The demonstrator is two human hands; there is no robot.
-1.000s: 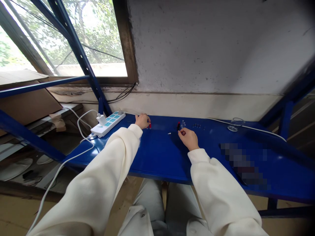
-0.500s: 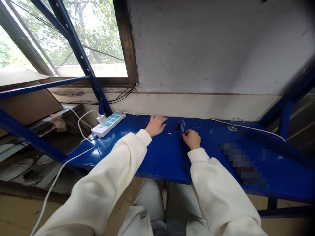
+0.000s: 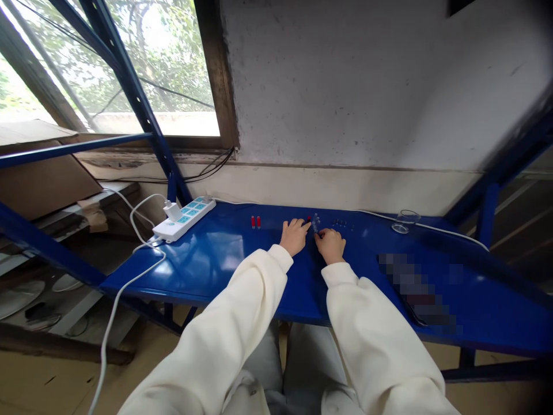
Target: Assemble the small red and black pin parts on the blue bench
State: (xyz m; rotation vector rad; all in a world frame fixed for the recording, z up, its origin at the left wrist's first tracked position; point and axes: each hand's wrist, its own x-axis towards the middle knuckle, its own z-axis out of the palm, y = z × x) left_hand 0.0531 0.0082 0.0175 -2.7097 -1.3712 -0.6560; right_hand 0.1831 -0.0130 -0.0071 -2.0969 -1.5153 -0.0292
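1. Blue-painted metal makes up the shelf [image 3: 224, 259] that serves as a worktop in the head view; it runs under a grey plaster wall [image 3: 367, 86] and beside a window [image 3: 129, 63] crossed by blue struts.
2. The left hand [image 3: 294, 236] lies low on the shelf, its fingers stretched forward and loosely spread; the fingertips reach a small red piece [image 3: 308, 219], though whether they pinch it or only touch it cannot be told at this size.
3. The right hand [image 3: 330, 244] sits just beside the left, knuckles up and fingers curled inward; its fingertips are at a cluster of small clear pieces [image 3: 317, 221], and whether anything is gripped there is hidden.
4. The red piece and the clear pieces lie between the two hands, towards the back of the shelf, close to each other.
5. Two more small red pieces [image 3: 256, 221] stand side by side well to the left of the left hand, apart from it.
6. A row of tiny dark pieces [image 3: 341, 222] lies just right of the clear ones; further right a clear glass dish [image 3: 402, 220] rests near the wall, with a white cable [image 3: 453, 234] passing it.
7. A white power strip [image 3: 185, 218] with blue sockets sits at the shelf's left end; a white plug is in it and its cord [image 3: 113, 300] hangs off the edge.
8. Both arms wear cream sleeves [image 3: 242, 323].
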